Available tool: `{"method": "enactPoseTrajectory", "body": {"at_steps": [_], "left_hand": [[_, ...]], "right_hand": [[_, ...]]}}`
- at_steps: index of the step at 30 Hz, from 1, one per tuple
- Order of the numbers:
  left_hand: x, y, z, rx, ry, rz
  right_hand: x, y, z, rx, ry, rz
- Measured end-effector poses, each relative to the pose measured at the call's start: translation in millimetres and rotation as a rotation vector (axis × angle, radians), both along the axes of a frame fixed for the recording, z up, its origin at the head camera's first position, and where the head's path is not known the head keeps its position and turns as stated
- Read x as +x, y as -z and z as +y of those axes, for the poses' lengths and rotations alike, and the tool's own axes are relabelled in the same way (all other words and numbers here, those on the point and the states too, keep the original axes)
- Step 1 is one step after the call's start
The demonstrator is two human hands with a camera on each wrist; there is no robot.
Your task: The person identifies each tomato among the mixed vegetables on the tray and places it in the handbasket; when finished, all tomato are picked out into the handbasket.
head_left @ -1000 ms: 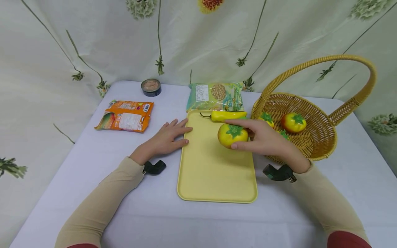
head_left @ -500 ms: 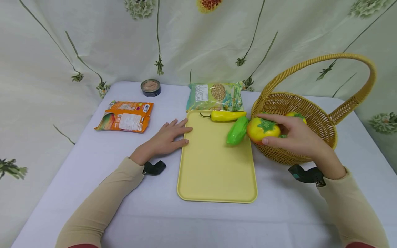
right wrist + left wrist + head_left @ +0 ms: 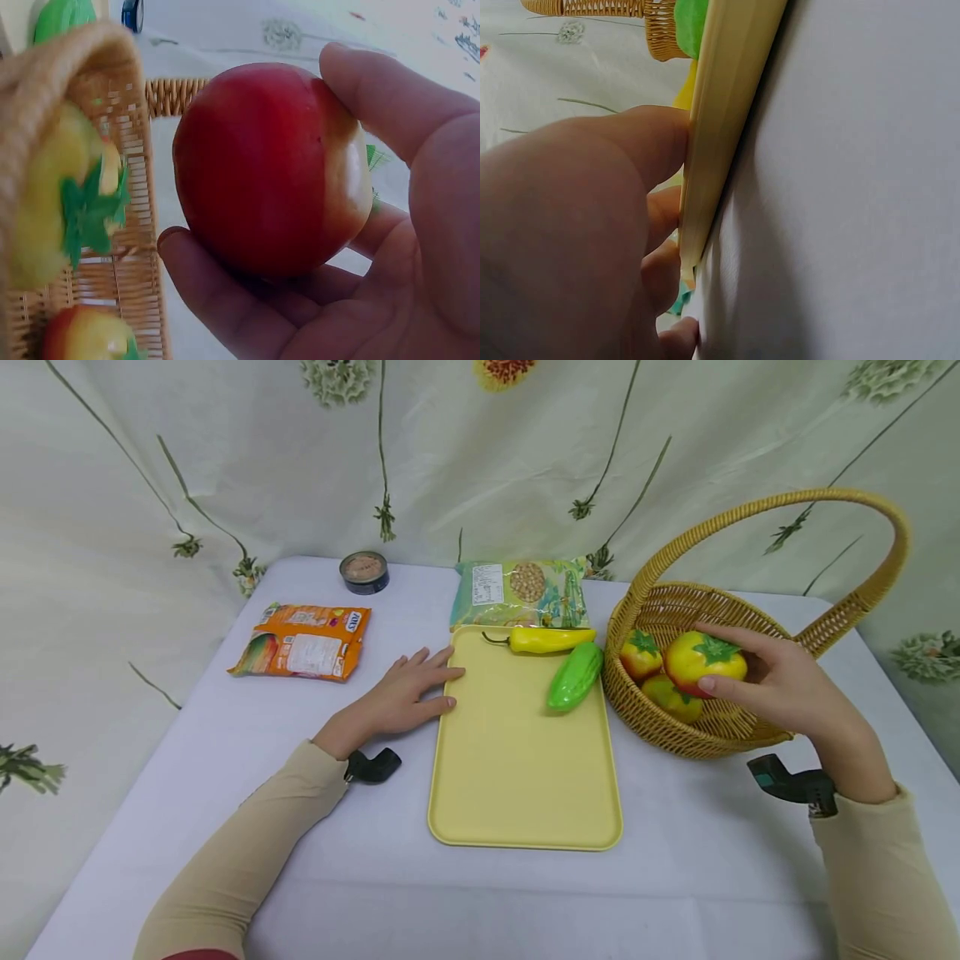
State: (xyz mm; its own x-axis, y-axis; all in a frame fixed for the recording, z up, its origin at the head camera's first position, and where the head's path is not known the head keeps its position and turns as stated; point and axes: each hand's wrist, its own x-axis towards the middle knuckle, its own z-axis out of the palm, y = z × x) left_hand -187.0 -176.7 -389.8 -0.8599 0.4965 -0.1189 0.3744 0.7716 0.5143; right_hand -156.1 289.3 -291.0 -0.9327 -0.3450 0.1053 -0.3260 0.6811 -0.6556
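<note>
My right hand (image 3: 787, 685) holds a yellow-and-red persimmon (image 3: 697, 667) with a green leafy top between thumb and fingers, over the wicker basket (image 3: 667, 737). In the right wrist view its red underside (image 3: 255, 172) faces the camera. Two more persimmons show below and left of it in the basket, one at the left wall (image 3: 640, 656) and one lower (image 3: 672, 697). My left hand (image 3: 397, 695) lies with fingers spread, its fingertips on the left rim of the yellow tray (image 3: 517, 777); in the left wrist view the thumb (image 3: 656, 139) touches that rim.
On the tray's far part lie a yellow chili pepper (image 3: 546, 641) and a green cucumber-like vegetable (image 3: 574, 677). Behind it is a green bag (image 3: 517, 595). An orange packet (image 3: 303, 641) and a round tin (image 3: 364, 572) stand left. The basket's tall handle (image 3: 765, 508) arches over it.
My right hand has carried the persimmon rightward from above the tray to over the basket, uncovering the green vegetable. My left hand has stayed at the tray rim.
</note>
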Motion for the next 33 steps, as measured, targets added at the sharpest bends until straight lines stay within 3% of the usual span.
{"method": "enactPoseTrajectory", "body": {"at_steps": [8, 18, 26, 33], "left_hand": [[-0.3, 3.5, 0.0, 0.008, -0.001, 0.002], [-0.2, 1.6, -0.6, 0.002, 0.005, 0.008], [0.4, 0.2, 0.1, 0.001, 0.001, 0.007], [1.2, -0.1, 0.5, -0.004, -0.002, 0.01]], "right_hand": [[-9.9, 3.6, 25, 0.062, 0.067, -0.035], [-18.8, 7.9, 35, 0.161, 0.105, -0.122], [-22.5, 8.8, 44, 0.29, 0.101, -0.239], [-24.8, 12.8, 46, 0.314, 0.089, -0.255]]}}
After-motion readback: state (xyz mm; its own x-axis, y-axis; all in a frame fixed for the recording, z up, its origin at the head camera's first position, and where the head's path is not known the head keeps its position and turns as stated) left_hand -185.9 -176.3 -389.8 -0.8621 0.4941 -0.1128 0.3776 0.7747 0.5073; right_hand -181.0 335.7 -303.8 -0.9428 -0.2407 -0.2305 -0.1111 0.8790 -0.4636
